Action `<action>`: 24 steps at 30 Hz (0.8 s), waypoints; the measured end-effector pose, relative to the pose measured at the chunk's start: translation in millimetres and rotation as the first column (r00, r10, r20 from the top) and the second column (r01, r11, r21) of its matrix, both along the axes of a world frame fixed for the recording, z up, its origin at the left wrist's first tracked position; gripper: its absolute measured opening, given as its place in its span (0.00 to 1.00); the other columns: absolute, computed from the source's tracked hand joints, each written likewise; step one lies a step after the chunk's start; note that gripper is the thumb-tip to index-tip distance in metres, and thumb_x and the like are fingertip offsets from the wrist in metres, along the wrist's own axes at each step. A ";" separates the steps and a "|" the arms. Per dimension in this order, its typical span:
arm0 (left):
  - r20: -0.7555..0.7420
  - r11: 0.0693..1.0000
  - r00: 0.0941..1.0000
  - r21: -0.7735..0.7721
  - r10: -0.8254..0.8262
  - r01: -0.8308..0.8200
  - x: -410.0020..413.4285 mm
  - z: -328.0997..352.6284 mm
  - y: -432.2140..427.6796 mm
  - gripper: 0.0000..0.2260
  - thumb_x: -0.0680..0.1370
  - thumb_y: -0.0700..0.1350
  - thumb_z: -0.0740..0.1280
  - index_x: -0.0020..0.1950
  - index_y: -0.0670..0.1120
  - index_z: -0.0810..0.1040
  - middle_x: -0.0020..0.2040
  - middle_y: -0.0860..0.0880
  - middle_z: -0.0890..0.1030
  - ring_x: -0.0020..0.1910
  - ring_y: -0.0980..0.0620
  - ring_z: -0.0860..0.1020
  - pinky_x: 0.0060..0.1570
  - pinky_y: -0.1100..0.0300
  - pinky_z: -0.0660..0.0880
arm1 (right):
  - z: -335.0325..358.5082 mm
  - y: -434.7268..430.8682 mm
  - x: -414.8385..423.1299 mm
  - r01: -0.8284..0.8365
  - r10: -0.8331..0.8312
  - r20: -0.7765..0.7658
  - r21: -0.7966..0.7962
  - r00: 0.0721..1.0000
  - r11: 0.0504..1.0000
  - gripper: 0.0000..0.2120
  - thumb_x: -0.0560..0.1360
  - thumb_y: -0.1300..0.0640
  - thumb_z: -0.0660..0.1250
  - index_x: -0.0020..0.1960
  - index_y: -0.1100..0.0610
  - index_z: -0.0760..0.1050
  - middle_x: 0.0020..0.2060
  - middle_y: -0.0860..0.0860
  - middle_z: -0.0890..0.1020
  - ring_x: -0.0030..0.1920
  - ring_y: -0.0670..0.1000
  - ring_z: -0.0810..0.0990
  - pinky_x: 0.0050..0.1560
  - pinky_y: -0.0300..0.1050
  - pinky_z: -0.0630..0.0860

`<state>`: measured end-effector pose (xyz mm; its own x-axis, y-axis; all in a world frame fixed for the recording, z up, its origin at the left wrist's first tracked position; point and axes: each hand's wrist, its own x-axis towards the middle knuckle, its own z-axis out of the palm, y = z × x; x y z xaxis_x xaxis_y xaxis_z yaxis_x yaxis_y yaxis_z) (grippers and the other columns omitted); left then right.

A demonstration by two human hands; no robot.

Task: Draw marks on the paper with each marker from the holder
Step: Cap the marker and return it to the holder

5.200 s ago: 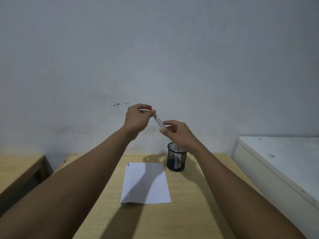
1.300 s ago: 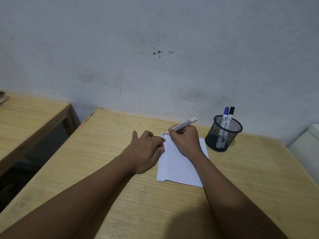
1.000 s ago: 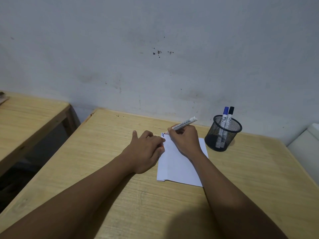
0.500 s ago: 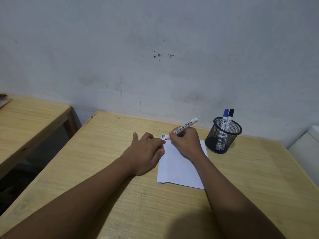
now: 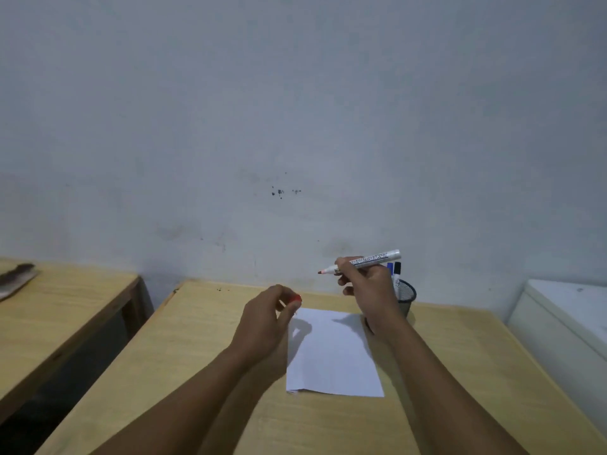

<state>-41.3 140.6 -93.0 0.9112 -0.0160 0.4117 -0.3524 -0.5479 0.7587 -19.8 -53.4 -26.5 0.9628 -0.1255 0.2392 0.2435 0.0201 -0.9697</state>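
Note:
A white sheet of paper (image 5: pixel 331 353) lies on the wooden desk (image 5: pixel 184 349). My right hand (image 5: pixel 368 290) is raised above the paper's far edge and holds an uncapped white marker (image 5: pixel 371 260), its red tip pointing left. Lifted over the paper's left side, my left hand (image 5: pixel 266 323) pinches the red cap (image 5: pixel 296 297) between its fingertips. Behind my right hand stands the black mesh holder (image 5: pixel 406 298) with a blue marker (image 5: pixel 390 268) and a black marker (image 5: pixel 397 268). My left hand hides the paper's top left corner.
A second wooden desk (image 5: pixel 49 310) stands to the left across a gap, with a dark object (image 5: pixel 14 279) on it. A white cabinet (image 5: pixel 565 326) sits at the right. The grey wall (image 5: pixel 295 126) runs right behind the desks.
My right hand lifted the marker off the paper and turned it level. My left hand rose from the desk with the red cap showing. The camera tilted up.

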 end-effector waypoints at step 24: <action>0.372 0.984 0.913 0.005 -0.168 0.179 -65.8 166.7 -76.7 0.05 0.77 0.45 0.73 0.51 0.47 0.85 0.44 0.54 0.86 0.43 0.58 0.81 0.45 0.68 0.76 | 113.8 -53.3 -110.0 0.034 -0.011 0.232 -0.096 0.973 0.995 0.10 0.78 0.53 0.72 0.44 0.60 0.85 0.38 0.52 0.88 0.37 0.47 0.80 0.42 0.46 0.77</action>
